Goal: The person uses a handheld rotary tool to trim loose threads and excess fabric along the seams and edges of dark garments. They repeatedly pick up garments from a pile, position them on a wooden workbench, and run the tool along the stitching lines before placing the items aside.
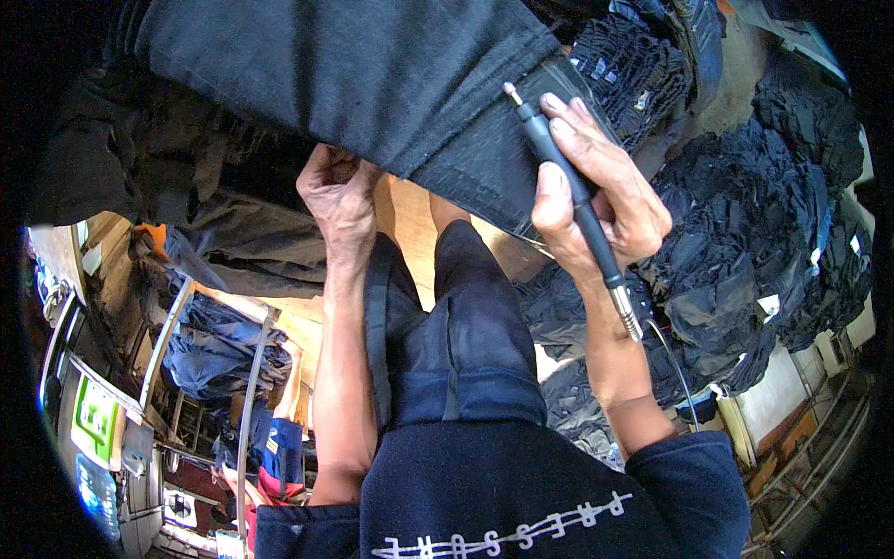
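Observation:
My right hand (605, 196) grips a black pen-shaped rotary grinder (583, 210), with a spring-like collar and a thin cable at its lower end. Its small pale tip points up and left over a dark denim garment (372, 84) spread across the top of the view. Below the garment's near edge is my left hand (343, 186), its fingers curled and partly hidden under the cloth. It seems to pinch the edge there. Near the grinder the cloth lies flat, with a straight finished edge and faint worn lines.
Large heaps of dark garments (745, 242) fill the right side, with a folded stack (638, 74) at the upper right. More dark cloth (251, 242) hangs at the left. Metal rails (256, 391) stand lower left, near another person (279, 447). The grinder's cable (677, 368) runs beside my right arm.

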A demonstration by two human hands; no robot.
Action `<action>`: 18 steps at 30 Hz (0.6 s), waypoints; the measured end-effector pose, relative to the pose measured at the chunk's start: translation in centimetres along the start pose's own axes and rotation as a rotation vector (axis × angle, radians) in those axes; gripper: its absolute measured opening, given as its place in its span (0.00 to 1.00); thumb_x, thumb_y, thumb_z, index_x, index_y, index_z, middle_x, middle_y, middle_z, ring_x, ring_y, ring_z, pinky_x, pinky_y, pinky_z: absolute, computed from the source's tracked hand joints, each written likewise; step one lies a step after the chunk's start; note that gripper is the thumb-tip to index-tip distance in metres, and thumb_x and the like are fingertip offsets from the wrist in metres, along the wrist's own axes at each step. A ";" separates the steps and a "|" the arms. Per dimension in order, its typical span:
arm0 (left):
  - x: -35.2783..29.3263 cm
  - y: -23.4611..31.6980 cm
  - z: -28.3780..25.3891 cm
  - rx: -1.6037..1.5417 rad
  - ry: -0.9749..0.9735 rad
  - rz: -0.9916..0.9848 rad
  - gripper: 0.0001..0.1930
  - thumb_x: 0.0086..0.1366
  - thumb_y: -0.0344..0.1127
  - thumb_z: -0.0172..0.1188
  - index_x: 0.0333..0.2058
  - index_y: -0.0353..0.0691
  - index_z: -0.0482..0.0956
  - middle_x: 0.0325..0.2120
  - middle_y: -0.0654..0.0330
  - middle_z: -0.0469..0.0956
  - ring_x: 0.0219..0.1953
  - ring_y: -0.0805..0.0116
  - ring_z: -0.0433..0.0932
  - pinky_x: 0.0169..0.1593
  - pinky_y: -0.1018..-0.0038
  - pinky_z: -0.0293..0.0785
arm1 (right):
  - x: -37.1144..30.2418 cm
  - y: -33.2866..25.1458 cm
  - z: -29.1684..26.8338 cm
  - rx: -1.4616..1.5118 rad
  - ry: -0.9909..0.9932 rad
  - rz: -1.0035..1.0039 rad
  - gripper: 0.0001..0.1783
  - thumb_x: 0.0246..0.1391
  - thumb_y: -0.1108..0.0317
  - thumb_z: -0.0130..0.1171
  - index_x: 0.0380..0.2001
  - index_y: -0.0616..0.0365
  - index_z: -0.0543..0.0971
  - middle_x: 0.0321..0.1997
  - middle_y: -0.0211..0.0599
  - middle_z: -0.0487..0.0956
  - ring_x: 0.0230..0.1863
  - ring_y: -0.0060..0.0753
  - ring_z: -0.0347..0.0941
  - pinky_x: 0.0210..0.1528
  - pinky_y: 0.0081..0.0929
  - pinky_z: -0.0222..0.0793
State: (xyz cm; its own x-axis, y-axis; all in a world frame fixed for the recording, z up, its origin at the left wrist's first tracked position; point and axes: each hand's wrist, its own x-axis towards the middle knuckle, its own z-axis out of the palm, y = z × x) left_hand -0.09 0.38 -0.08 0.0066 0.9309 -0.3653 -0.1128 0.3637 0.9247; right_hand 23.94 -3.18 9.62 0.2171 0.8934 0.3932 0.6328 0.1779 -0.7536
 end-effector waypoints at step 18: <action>0.5 0.8 0.0 0.047 -0.105 -0.008 0.05 0.68 0.25 0.69 0.37 0.38 0.81 0.31 0.68 0.84 0.28 0.80 0.77 0.32 0.76 0.72 | 0.3 -0.6 -0.2 -0.047 0.143 0.083 0.14 0.63 0.71 0.69 0.47 0.71 0.87 0.48 0.52 0.90 0.52 0.46 0.89 0.61 0.39 0.82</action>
State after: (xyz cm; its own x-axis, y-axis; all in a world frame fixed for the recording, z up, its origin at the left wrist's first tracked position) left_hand -0.18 1.14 0.52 0.1120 0.9257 -0.3612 -0.0657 0.3696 0.9269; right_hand 23.80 -3.13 10.33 0.3717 0.8359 0.4038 0.6415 0.0831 -0.7626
